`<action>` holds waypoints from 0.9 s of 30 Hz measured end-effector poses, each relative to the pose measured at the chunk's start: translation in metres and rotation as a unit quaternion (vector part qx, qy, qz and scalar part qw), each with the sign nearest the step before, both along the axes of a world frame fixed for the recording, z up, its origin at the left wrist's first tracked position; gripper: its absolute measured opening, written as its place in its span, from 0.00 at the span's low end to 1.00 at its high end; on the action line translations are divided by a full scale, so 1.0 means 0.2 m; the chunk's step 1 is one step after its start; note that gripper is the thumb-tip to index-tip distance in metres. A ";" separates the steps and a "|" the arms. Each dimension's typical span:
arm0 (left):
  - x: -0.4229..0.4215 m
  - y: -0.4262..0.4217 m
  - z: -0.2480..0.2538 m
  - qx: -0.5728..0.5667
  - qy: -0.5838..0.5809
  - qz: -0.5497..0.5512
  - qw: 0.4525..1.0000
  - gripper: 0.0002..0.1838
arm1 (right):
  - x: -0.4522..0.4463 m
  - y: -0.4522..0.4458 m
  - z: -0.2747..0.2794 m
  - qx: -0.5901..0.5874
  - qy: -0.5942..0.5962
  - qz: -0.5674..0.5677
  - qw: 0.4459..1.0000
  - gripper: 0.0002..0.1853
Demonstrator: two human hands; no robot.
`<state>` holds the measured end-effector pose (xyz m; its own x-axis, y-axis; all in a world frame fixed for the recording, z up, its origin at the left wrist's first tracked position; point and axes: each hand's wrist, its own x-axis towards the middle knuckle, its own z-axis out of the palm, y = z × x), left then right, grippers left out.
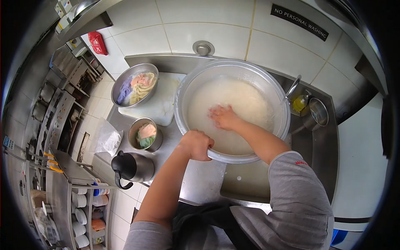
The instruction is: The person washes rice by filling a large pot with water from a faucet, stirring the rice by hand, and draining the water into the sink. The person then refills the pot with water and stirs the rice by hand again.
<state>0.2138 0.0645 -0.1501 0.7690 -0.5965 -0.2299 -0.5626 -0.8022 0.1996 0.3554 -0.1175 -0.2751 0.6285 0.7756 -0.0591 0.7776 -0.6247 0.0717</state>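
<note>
A large round metal basin (182, 118) rests over the sink, holding cloudy whitish water (246, 100) with a pale layer that looks like rice. My left hand (196, 145) is closed around the near-left part of its rim. Inside the basin, my right hand (223, 117) lies palm down at the water, fingers apart and their tips partly under the surface. Nothing shows in that hand, though what lies beneath it is hidden.
Left of the basin are a white cutting board (166, 93), a metal bowl of coloured cloths (135, 85), a smaller pot with cloths (145, 134), a black-lidded jug (132, 167) and a plastic bag (109, 138). The tap (293, 86) and yellow liquid bottle (301, 102) stand right.
</note>
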 end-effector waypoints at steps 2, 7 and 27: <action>0.00 0.00 0.00 0.000 0.003 -0.003 1.000 0.17 | 0.04 -0.08 0.05 -0.022 0.017 -0.039 0.999 0.30; 0.00 0.01 0.00 -0.010 0.000 0.008 1.000 0.15 | 0.18 -0.49 0.04 -0.003 0.024 -0.183 0.983 0.24; 0.00 0.00 0.01 -0.002 0.011 0.004 1.000 0.17 | 0.12 -0.17 -0.10 0.054 0.084 -0.290 0.952 0.34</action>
